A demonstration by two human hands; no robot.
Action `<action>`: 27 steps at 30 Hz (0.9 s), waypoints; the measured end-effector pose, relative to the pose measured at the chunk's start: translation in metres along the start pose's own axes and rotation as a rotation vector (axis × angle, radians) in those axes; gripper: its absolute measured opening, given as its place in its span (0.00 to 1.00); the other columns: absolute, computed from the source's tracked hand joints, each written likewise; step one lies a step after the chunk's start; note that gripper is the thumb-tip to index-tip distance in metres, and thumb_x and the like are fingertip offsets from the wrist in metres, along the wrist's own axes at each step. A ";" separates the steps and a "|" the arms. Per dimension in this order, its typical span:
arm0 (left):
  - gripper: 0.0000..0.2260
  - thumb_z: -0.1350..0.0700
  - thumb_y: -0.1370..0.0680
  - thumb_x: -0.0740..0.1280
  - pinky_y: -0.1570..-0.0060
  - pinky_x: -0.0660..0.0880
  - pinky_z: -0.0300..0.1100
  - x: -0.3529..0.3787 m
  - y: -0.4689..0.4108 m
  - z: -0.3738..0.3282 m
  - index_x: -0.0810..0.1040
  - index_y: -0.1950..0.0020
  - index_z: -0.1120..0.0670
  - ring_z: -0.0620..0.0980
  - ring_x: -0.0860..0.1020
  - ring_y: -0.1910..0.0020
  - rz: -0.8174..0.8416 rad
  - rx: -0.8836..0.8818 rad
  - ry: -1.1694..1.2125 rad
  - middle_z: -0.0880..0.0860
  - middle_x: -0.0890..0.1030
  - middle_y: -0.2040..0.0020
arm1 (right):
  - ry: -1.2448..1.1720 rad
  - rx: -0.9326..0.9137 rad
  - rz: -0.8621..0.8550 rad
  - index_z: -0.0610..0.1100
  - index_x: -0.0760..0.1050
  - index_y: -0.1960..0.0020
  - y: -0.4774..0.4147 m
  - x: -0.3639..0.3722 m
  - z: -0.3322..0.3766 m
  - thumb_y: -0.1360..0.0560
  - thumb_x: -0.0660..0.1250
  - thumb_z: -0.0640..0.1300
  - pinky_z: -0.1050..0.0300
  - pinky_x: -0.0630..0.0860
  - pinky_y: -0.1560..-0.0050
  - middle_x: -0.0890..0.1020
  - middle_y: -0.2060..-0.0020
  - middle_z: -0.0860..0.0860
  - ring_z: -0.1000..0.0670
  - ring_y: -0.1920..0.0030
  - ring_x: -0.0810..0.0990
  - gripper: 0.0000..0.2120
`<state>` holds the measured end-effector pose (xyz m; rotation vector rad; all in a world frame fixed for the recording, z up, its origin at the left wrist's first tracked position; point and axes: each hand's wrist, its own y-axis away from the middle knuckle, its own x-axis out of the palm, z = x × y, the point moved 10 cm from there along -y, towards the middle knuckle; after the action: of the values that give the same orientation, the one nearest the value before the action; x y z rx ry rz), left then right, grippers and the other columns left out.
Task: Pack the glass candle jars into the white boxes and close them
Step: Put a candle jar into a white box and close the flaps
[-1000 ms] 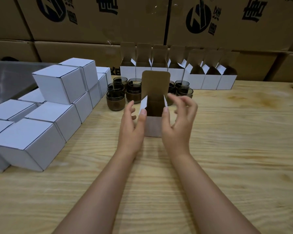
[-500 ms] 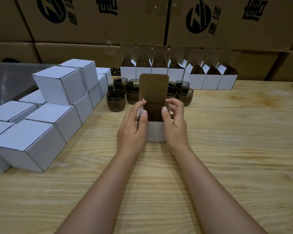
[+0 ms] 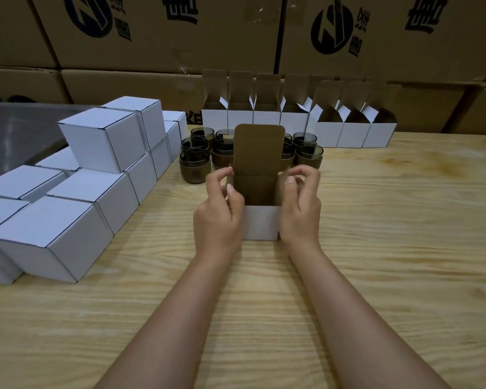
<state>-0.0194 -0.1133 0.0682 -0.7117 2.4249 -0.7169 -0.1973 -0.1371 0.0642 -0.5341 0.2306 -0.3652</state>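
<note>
On the table (image 3: 376, 248), before the jars (image 3: 194, 167), the box (image 3: 260, 223) stands lid up, left hand (image 3: 218, 211) pinching one side flap, right hand (image 3: 300, 209) curled at the other, grip unclear: closing, I'd say, flaps in next, then lid.

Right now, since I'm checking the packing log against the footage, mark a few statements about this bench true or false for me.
1. The lid flap of the open box between the left hand and the right hand stands upright. True.
2. The closed white boxes are stacked on the person's right. False: they are on the left.
3. The glass candle jars stand behind the open box. True.
4. The back row of boxes is shut. False: their lids stand open.
5. The left hand holds a jar. False: it is at the open box's side.
</note>
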 end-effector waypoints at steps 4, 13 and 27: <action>0.06 0.60 0.21 0.55 0.75 0.64 0.35 -0.006 0.000 0.011 0.70 0.48 0.56 0.42 0.69 0.76 -0.060 -0.090 0.062 0.45 0.69 0.73 | -0.140 0.217 -0.041 0.53 0.67 0.58 -0.003 -0.005 -0.024 0.27 0.53 0.42 0.63 0.64 0.71 0.70 0.74 0.58 0.60 0.74 0.66 0.07; 0.09 0.59 0.31 0.57 0.66 0.68 0.37 0.020 0.000 0.040 0.73 0.66 0.47 0.40 0.71 0.64 0.093 -0.483 0.685 0.40 0.74 0.66 | -0.421 0.375 0.264 0.57 0.83 0.49 -0.003 0.018 -0.030 0.30 0.51 0.37 0.44 0.73 0.37 0.82 0.47 0.57 0.52 0.40 0.77 0.26; 0.27 0.60 0.42 0.56 0.48 0.73 0.54 0.032 0.000 0.031 0.80 0.46 0.49 0.55 0.74 0.47 0.381 -0.472 0.833 0.54 0.78 0.45 | -0.504 0.399 0.421 0.51 0.80 0.44 -0.002 0.023 -0.021 0.37 0.53 0.40 0.49 0.77 0.48 0.77 0.41 0.42 0.40 0.41 0.76 0.27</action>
<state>-0.0243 -0.1432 0.0354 -0.0610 3.4195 -0.2998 -0.1830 -0.1577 0.0444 -0.1608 -0.2161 0.1399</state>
